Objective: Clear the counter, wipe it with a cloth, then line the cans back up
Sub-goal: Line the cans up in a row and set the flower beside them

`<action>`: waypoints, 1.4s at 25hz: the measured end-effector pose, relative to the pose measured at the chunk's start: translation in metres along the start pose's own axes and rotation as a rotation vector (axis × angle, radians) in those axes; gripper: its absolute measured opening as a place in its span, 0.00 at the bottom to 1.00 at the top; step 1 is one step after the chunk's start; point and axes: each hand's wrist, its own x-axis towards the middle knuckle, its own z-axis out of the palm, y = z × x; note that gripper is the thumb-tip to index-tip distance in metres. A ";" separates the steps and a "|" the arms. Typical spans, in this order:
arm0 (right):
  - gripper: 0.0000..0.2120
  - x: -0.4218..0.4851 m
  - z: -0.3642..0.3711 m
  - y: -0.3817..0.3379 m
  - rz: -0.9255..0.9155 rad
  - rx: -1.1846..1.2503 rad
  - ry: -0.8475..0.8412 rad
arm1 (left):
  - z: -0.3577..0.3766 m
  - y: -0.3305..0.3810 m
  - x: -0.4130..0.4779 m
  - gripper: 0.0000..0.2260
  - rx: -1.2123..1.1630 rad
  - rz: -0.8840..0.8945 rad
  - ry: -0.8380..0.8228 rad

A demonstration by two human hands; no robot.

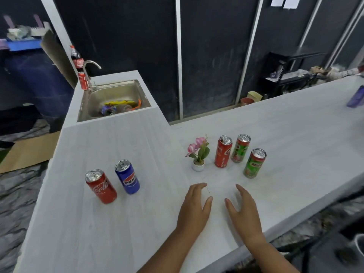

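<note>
Standing beyond the slack, parted left hand [194,205] and right hand [243,209] are a potted flower [198,154] and red can [223,152]. Wrappers [120,106] lie in the sink [110,94].

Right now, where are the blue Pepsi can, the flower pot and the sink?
blue Pepsi can [128,177]: head view, on its label.
flower pot [198,166]: head view, on the white pot.
sink [118,92]: head view, on its back wall.
</note>
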 end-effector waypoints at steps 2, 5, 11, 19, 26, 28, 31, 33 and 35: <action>0.34 0.021 -0.027 0.011 0.072 0.088 0.037 | 0.016 0.023 0.028 0.24 -0.052 -0.010 -0.029; 0.42 0.053 -0.052 0.024 0.124 0.160 0.049 | 0.034 0.045 0.071 0.30 -0.125 -0.058 -0.015; 0.51 0.110 -0.058 0.041 0.170 0.251 0.017 | 0.068 0.049 0.134 0.38 -0.218 -0.150 -0.018; 0.25 0.136 -0.049 0.046 0.059 0.183 0.088 | 0.100 0.040 0.163 0.29 -0.292 -0.202 0.135; 0.24 0.124 -0.052 0.044 -0.003 0.180 0.051 | 0.088 0.022 0.108 0.28 -0.325 -0.163 0.084; 0.25 0.113 -0.047 0.039 -0.005 0.183 0.025 | 0.075 0.012 0.085 0.30 -0.311 -0.184 0.079; 0.26 0.083 -0.030 0.029 -0.026 0.181 -0.011 | 0.050 -0.006 0.050 0.29 -0.308 -0.195 0.089; 0.26 0.063 -0.014 0.020 -0.043 0.182 -0.054 | 0.030 -0.019 0.030 0.29 -0.313 -0.209 0.107; 0.27 0.045 0.002 0.010 -0.059 0.186 -0.103 | 0.010 -0.033 0.011 0.28 -0.321 -0.228 0.142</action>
